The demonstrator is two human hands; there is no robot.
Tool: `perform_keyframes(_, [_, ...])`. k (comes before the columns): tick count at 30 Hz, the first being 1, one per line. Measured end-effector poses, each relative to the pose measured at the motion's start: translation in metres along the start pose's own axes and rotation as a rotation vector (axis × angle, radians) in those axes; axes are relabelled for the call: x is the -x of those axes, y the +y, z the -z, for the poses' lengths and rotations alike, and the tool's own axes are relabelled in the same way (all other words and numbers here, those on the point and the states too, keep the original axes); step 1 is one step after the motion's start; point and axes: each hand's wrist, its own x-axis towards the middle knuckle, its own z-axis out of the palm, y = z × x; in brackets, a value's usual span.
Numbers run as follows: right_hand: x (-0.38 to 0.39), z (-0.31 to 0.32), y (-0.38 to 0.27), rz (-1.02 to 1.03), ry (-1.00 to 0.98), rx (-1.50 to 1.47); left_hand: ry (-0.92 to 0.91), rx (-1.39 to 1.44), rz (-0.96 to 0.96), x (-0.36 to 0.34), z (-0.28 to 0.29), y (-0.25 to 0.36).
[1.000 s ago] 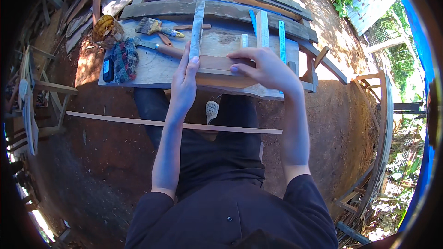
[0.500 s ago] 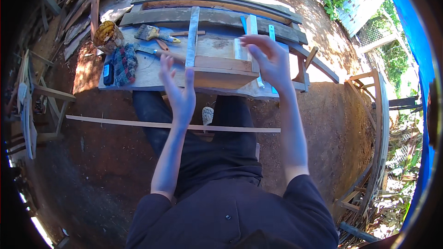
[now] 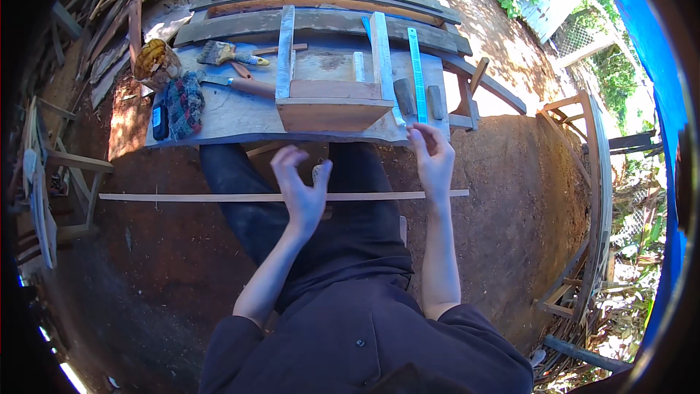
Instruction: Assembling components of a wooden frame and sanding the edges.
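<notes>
My left hand (image 3: 300, 188) is raised over my lap, its fingers curved and apart with nothing in them. Just off the table's front edge hovers my right hand (image 3: 436, 164), loosely curled and empty, close to the lower end of a light-blue ruler (image 3: 417, 73). Between and beyond the hands, a three-sided wooden frame (image 3: 334, 114) stands on the table, its front board facing me and two side pieces running back. Across my thighs lies a long thin wooden strip (image 3: 189, 197), passing behind my left hand. Two dark blocks (image 3: 405, 96) flank the ruler.
On the table's (image 3: 233, 120) left are a brush (image 3: 227, 54), a wooden-handled blade (image 3: 244, 85), a plaid cloth (image 3: 185, 104), a small dark case (image 3: 160, 122) and a stained can (image 3: 155, 64). Long planks (image 3: 328, 20) lie along the back. Scrap wood (image 3: 124, 22) is piled far left.
Both hands have come back toward me, away from the wooden frame; the right hand has dropped off the table. The two dark blocks beside the ruler now show. The view has shifted slightly.
</notes>
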Motion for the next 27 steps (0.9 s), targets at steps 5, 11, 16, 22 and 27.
perform_keyframes(5, [-0.025, -0.045, -0.001, 0.081, -0.197, 0.132, -0.056, 0.102, 0.102, -0.066, -0.003, -0.040])
perform_keyframes(11, [-0.036, -0.073, 0.009, 0.169, -0.199, 0.120, -0.271, 0.346, 0.352, -0.091, -0.003, -0.039])
perform_keyframes(16, [-0.031, -0.072, -0.037, 0.177, -0.122, -0.067, -0.063, 0.441, 0.229, -0.107, 0.009, -0.004])
perform_keyframes(22, [-0.022, -0.061, -0.084, 0.091, -0.065, -0.251, -0.071, 0.413, 0.391, -0.111, 0.029, 0.055])
perform_keyframes(27, [-0.022, -0.053, -0.090, 0.060, -0.084, -0.223, -0.057, 0.408, 0.448, -0.111, 0.037, 0.079])
